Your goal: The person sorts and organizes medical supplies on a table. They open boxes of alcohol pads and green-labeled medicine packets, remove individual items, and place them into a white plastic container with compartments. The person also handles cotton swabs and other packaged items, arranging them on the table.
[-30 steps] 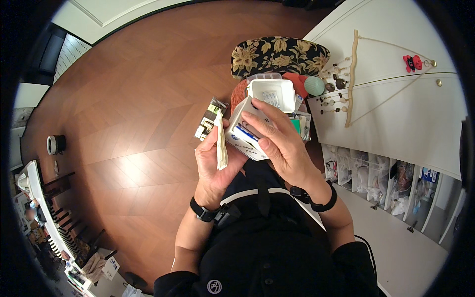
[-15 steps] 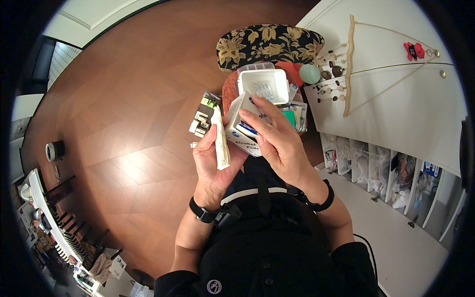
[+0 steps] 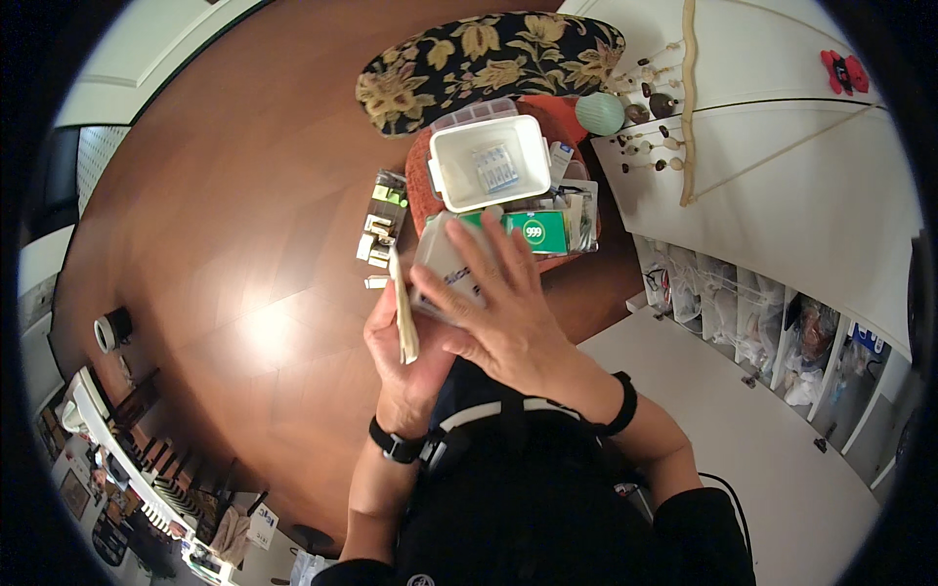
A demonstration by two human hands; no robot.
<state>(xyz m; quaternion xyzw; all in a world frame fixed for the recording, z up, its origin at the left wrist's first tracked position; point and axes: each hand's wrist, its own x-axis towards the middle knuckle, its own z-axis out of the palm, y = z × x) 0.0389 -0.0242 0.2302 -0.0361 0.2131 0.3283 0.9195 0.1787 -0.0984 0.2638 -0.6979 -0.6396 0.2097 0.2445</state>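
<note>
- White carton [image 3: 440, 246]: between the hands, beneath the right fingers.
- Right hand [image 3: 520, 324]: curled on the carton half a second ago, now spread wide over it; cannot tell whether it grips.
- Left hand [image 3: 389, 340]: fingers closed on pale folded paper [image 3: 403, 317], as before.
- Beyond the fingertips: white tub [image 3: 454, 161] and green box [image 3: 553, 230] on orange-red chair seat [image 3: 417, 166].
- Left of the fingers: wooden floor [image 3: 244, 215]; right: white cabinet [image 3: 782, 186].

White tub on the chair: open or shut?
Open. No lid covers the white tub; its inside is visible from above, with small pale packets lying at the bottom.
</note>
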